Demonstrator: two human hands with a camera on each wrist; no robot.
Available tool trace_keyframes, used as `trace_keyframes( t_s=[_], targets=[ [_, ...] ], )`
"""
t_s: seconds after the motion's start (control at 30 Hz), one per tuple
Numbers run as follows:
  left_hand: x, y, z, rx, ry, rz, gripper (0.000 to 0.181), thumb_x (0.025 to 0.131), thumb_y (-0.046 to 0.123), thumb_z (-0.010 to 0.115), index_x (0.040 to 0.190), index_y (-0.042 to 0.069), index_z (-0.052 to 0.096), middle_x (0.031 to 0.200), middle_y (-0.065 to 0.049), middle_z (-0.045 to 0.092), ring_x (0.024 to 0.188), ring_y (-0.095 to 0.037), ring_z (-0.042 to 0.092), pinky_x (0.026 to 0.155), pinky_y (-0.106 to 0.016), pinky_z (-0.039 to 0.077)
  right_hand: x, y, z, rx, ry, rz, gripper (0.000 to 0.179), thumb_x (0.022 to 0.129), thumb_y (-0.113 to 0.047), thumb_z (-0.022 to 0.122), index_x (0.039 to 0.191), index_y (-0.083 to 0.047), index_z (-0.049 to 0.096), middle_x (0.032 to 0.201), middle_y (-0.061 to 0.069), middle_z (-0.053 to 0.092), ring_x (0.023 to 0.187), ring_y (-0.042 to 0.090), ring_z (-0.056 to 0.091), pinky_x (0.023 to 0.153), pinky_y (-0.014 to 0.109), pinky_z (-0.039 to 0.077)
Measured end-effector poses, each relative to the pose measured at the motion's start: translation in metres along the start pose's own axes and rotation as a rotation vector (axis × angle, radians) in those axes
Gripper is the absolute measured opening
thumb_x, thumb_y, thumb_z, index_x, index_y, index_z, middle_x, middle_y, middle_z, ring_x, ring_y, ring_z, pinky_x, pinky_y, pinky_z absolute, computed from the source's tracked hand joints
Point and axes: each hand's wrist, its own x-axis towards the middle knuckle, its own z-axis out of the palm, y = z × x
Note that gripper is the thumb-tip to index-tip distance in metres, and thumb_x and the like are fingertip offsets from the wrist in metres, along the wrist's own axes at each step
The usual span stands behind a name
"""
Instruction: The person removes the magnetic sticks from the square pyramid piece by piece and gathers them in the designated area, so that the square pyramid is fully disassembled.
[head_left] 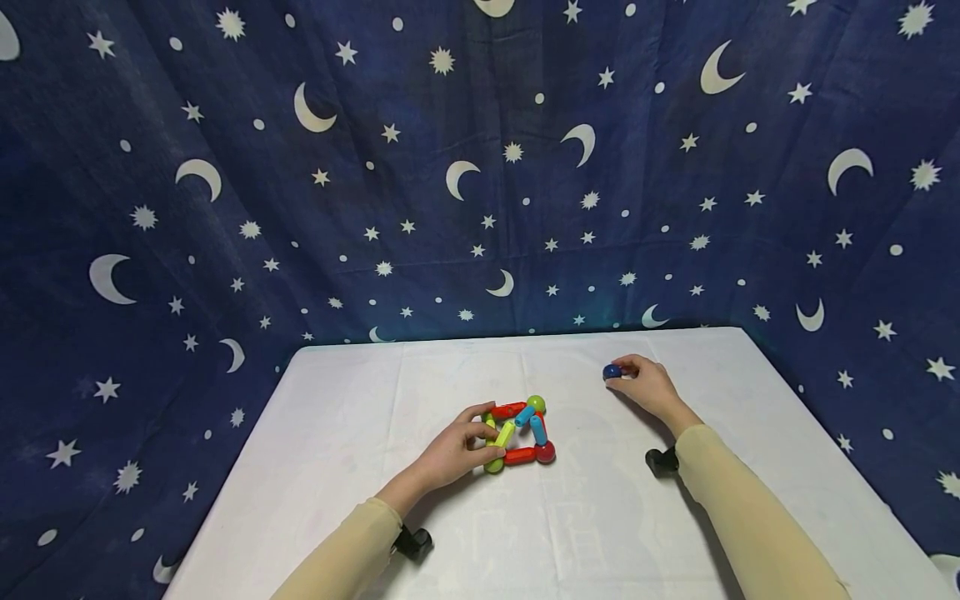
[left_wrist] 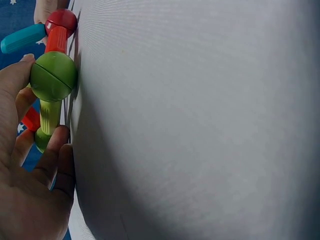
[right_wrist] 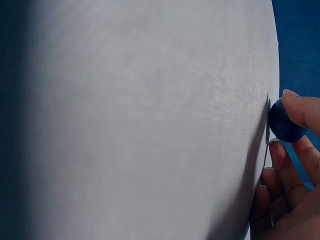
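Note:
A square frame of toy building rods and balls lies on the table, its left side in my left hand (head_left: 456,450). The thumb and fingers of that hand hold it around a green ball (left_wrist: 53,77) and the yellow-green rod (left_wrist: 49,117). Red rods (head_left: 521,456) form other sides, with a red ball (head_left: 545,452) at the near right corner and a green ball (head_left: 536,403) at the far right. Blue rods (head_left: 538,430) and a yellow rod (head_left: 506,433) slant up from the corners. Farther right, my right hand (head_left: 651,388) pinches a dark blue ball (right_wrist: 286,121) close over the tabletop.
A white cloth covers the table (head_left: 600,517), whose far edge meets a dark blue curtain (head_left: 420,183) with moons and stars. Black wrist cameras (head_left: 662,462) sit on both forearms near the sleeve ends.

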Motion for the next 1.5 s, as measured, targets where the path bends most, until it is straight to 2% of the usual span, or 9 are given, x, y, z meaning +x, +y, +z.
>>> trace_keyframes(
  t_s=[0.47,0.6,0.77,1.03,1.33,1.5],
  targets=[
    [0.001,0.000,0.001,0.005,0.000,0.000,0.027,0.094,0.044,0.074,0.113,0.024,0.076,0.160,0.011,0.036,0.101,-0.015,0.058,0.085,-0.033,0.046,0.000,0.000,-0.001,0.010,-0.001,-0.004,0.052,0.093,-0.029,0.077,0.133,0.000,0.061,0.125,0.024,0.064,0.114,0.038,0.055,0.099,0.056,0.043],
    [0.001,-0.001,0.001,0.010,0.000,0.003,0.028,0.094,0.045,0.073,0.113,0.024,0.076,0.160,0.010,0.036,0.096,-0.014,0.058,0.083,-0.032,0.047,0.001,0.001,-0.001,0.013,-0.012,0.005,0.053,0.093,-0.030,0.076,0.135,-0.001,0.060,0.127,0.024,0.062,0.117,0.039,0.054,0.101,0.056,0.042],
    [0.001,0.000,0.001,0.012,-0.001,0.002,0.027,0.094,0.045,0.073,0.113,0.025,0.076,0.160,0.010,0.036,0.093,-0.012,0.058,0.082,-0.032,0.047,0.001,-0.001,-0.002,0.028,-0.029,0.013,0.058,0.093,-0.031,0.076,0.139,-0.001,0.057,0.130,0.025,0.060,0.120,0.040,0.052,0.103,0.057,0.041],
    [0.000,0.000,0.001,0.009,-0.005,-0.003,0.027,0.095,0.046,0.073,0.113,0.026,0.076,0.161,0.010,0.036,0.096,-0.011,0.059,0.085,-0.032,0.048,-0.003,-0.004,-0.009,0.066,-0.048,0.012,0.067,0.095,-0.037,0.074,0.147,-0.002,0.050,0.138,0.026,0.055,0.124,0.042,0.050,0.103,0.057,0.042],
    [0.001,-0.001,0.000,-0.002,-0.013,0.003,0.026,0.095,0.045,0.073,0.112,0.026,0.076,0.161,0.007,0.036,0.087,-0.012,0.058,0.078,-0.031,0.048,-0.004,-0.016,-0.020,0.099,0.036,-0.005,0.063,0.097,-0.037,0.071,0.148,-0.004,0.051,0.138,0.024,0.056,0.125,0.043,0.048,0.103,0.057,0.040],
    [0.002,-0.002,-0.001,0.003,-0.014,0.003,0.026,0.094,0.045,0.073,0.112,0.026,0.076,0.160,0.010,0.036,0.089,-0.011,0.058,0.080,-0.031,0.048,-0.005,-0.025,-0.024,0.104,0.058,-0.048,0.060,0.098,-0.035,0.070,0.146,-0.003,0.053,0.136,0.023,0.057,0.123,0.042,0.049,0.102,0.059,0.040]
  ],
)
